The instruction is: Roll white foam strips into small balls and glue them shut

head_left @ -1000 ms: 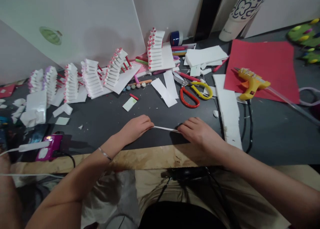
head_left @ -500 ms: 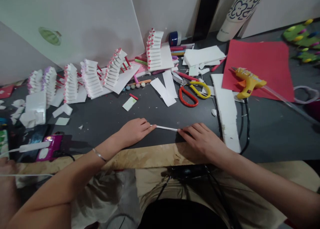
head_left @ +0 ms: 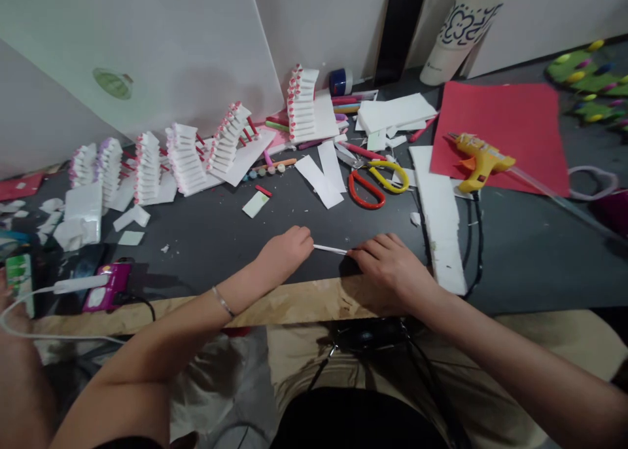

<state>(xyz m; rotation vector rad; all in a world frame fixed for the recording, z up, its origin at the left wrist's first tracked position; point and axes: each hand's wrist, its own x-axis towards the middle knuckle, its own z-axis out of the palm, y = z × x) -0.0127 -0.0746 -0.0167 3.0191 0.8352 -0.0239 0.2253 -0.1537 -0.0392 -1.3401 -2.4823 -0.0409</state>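
Note:
A thin white roll, seemingly of paper, (head_left: 330, 249) lies near the front edge of the dark table, between my two hands. My left hand (head_left: 288, 249) is closed in a pinch over its left end, the fingertips partly hidden from above. At the other end, the bent fingers and thumb of my right hand (head_left: 385, 260) grip the roll close to the table top. Beyond the hands lie two white paper strips (head_left: 318, 182) and a pair of scissors (head_left: 367, 190) with one red and one yellow handle.
Several small white stepped models (head_left: 186, 158) line the back wall. To the right, a yellow glue gun (head_left: 483, 164) rests on a red sheet (head_left: 520, 122), its cord near a long white foam strip (head_left: 444, 226). A magenta adapter (head_left: 108, 287) sits left; a bottle (head_left: 454, 33) stands behind.
My left hand has slid right along the roll, and its fingers have curled from stretched to pinched. Less of the roll shows between the hands. My right hand has hardly moved.

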